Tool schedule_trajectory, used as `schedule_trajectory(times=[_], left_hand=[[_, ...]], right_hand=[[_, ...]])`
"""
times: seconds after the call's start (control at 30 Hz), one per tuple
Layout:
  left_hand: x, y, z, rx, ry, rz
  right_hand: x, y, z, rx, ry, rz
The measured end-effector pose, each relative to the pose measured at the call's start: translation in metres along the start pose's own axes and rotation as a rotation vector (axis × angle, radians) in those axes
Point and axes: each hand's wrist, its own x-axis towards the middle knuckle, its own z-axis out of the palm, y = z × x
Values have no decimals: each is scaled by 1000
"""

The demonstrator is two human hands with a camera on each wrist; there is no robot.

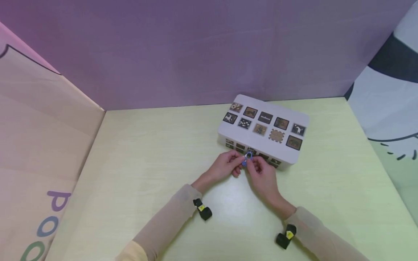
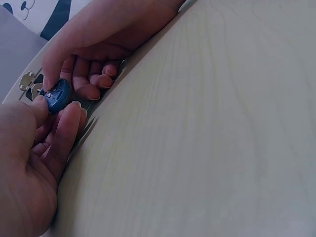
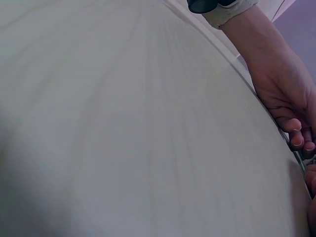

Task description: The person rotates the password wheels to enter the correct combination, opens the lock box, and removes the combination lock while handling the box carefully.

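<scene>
A small blue padlock point(image 1: 244, 163) is held between both hands, close against the front side of a white box point(image 1: 246, 137). My left hand point(image 1: 224, 166) pinches the lock from the left with thumb and fingers. From the other side my right hand point(image 1: 263, 178) pinches it too, its other fingers curled beneath. In the left wrist view small dials show on the face of the padlock point(image 2: 60, 96), and a metal latch point(image 2: 27, 82) sits right behind it on the box. Whether the shackle passes through the latch cannot be made out.
Square dark and brown pictures cover the box's lid and front. The box stands on a pale wooden table point(image 1: 147, 152), near the purple back wall point(image 1: 196, 54). Printed panels point(image 1: 42, 119) flank the table. Each sleeve carries a black wrist camera point(image 1: 204, 212).
</scene>
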Motion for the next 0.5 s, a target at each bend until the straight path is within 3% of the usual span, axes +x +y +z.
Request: schedule_trajectory(times=[0.5], left_hand=[[-2,1,0,-9,0,-5]], right_hand=[[-1,-1,0,-14,-2,-4]])
